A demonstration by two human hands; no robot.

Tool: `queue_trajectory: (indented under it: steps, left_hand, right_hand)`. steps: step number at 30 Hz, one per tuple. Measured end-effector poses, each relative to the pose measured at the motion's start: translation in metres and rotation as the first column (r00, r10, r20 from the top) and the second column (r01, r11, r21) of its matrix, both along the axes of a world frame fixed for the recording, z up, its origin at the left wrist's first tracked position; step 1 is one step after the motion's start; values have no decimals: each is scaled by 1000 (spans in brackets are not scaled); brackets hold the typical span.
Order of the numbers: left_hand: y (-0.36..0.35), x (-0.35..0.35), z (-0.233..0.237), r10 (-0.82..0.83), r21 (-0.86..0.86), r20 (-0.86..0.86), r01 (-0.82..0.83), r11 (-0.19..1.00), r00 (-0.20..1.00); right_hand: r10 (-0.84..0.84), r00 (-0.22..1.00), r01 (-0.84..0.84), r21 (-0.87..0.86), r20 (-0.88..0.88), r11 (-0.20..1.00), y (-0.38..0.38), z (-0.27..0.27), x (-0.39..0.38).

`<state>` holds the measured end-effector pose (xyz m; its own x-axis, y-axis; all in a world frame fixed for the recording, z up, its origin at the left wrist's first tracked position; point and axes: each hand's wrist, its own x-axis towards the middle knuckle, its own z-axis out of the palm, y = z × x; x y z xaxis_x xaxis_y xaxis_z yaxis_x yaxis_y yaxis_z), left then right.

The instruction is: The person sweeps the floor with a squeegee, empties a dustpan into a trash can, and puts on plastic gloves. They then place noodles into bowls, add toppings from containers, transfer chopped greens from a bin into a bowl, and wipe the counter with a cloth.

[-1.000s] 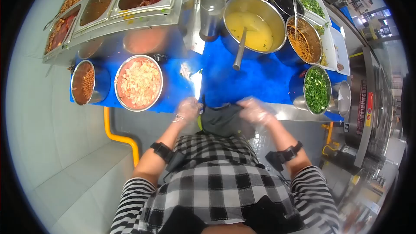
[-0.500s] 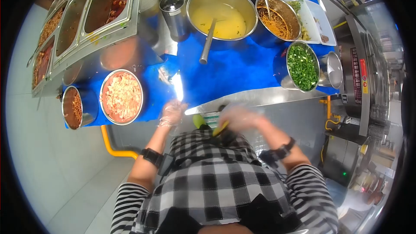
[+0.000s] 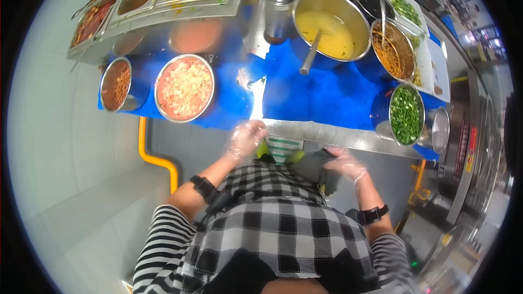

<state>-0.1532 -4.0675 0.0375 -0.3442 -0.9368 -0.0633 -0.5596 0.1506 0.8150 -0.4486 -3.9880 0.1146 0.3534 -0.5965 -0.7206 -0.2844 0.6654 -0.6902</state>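
Observation:
My left hand [image 3: 248,137], in a clear plastic glove, is at the front edge of the counter with its fingers curled in. Whatever it holds, if anything, is hidden. My right hand [image 3: 347,164], gloved too, is below the counter edge in front of my right hip. Its fingers close on the edge of a dark grey, cloth-like piece [image 3: 312,164] hanging by the checked apron [image 3: 283,223]. Nearest my left hand on the counter is a steel bowl of chopped pale pink food [image 3: 185,88].
A blue cover [image 3: 332,95] lies over the steel counter. On it stand a pot of yellow soup [image 3: 333,27], a bowl of chopped green onion [image 3: 406,115], a container of brown bits [image 3: 115,86] and a dark bottle [image 3: 279,13]. Food trays [image 3: 163,8] stand at the back left.
My right hand has moved right, away from my waist, and now grips the grey piece. My left hand stays near the counter edge. The view has shifted, so the counter sits further right.

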Motion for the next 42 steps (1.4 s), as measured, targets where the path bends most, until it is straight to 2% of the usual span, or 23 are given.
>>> queue_trajectory:
  steps: [1, 2, 3, 5, 7, 9, 11, 13, 15, 17, 19, 21, 23, 24, 25, 26, 27, 28, 30, 34, 36, 37, 42]
  left_hand:
    - [2, 8, 7, 25, 1, 7, -25, 1000, 1000]
    - [-1, 22, 17, 428, 372, -183, -341, 863, 885]
    - [-4, 38, 23, 782, 721, -198, -453, 525, 591]
    - [-5, 76, 22, 934, 831, -310, -428, 357, 177]
    - [-14, 107, 20, 898, 756, -433, -510, 409, 79]
    - [-13, 112, 24, 886, 707, -452, -565, 426, 104]
    - [3, 99, 18, 858, 556, -351, -654, 514, 376]
    - [25, 70, -1, 664, 192, -112, -639, 745, 740]
    - [20, 49, 20, 542, -57, 52, -539, 840, 839]
    - [10, 37, 24, 458, -402, 220, -347, 847, 861]
    - [3, 43, 9, 391, -395, 293, -262, 880, 872]
    - [-1, 48, 3, 322, -378, 369, -175, 909, 872]
    - [-3, 54, 7, 383, -291, 314, -296, 910, 868]
    - [0, 59, 13, 398, -243, 224, -344, 907, 889]
    - [4, 59, 19, 399, -242, 227, -345, 907, 888]
    - [7, 60, 30, 438, -178, 113, -415, 892, 892]
    - [9, 60, 39, 478, -105, 1, -475, 874, 878]
    - [6, 62, 47, 481, -77, -9, -480, 874, 877]
    - [0, 68, 51, 447, -112, 16, -443, 890, 894]
    - [-1, 72, 35, 320, -108, 96, -309, 945, 943]
    - [2, 72, 19, 370, -50, -29, -371, 927, 929]
    - [1, 71, 14, 426, 21, -142, -427, 904, 894]
    - [-16, 75, 58, 502, 222, -322, -451, 864, 803]
  right_hand:
    - [25, 1000, -25, 1, 7, 1000, -7, 13, 6]
    - [-94, 989, 100, -52, 111, 994, -18, 23, 13]
    - [-209, 953, 233, -89, 220, 969, -29, 26, 18]
    - [125, 926, -353, -703, -356, 617, -68, 20, 22]
    - [-213, 940, -143, -874, -267, 465, -112, 60, 79]
    - [-491, 776, -324, -918, -396, 228, -152, 27, 119]
    - [-509, 822, 0, -894, -256, 449, -191, -1, 152]
    - [-288, 430, -752, -516, -856, 409, -208, -63, 155]
    - [54, 546, -706, -425, -836, 567, -187, -61, 168]
    - [516, 445, -883, -261, -732, 390, -149, -30, 168]
    - [759, 336, -928, -60, -558, 367, -140, 0, 162]
    - [605, 733, -680, -374, -312, 630, -140, 5, 133]
    - [61, 949, -194, -422, -308, 886, -143, -11, 124]
    - [-133, 991, 121, -453, 6, 883, -148, 16, 127]
    - [-238, 971, 170, -680, -6, 713, -158, -9, 123]
    - [-338, 933, 218, -553, -124, 804, -166, 11, 134]
    - [-360, 859, -181, -875, -363, 449, -187, -8, 136]
    - [-400, 710, -432, -807, -580, 403, -203, -25, 140]
    - [-217, 554, -427, -498, -804, 755, -238, -19, 164]
    - [145, 659, -546, -337, -738, 767, -257, -40, 143]
    - [604, 351, -932, -207, -715, 297, -228, -27, 131]
    - [459, 802, -587, -366, -382, 722, -204, -38, 115]
    - [-41, 726, -439, -510, -686, 740, -219, 10, 128]
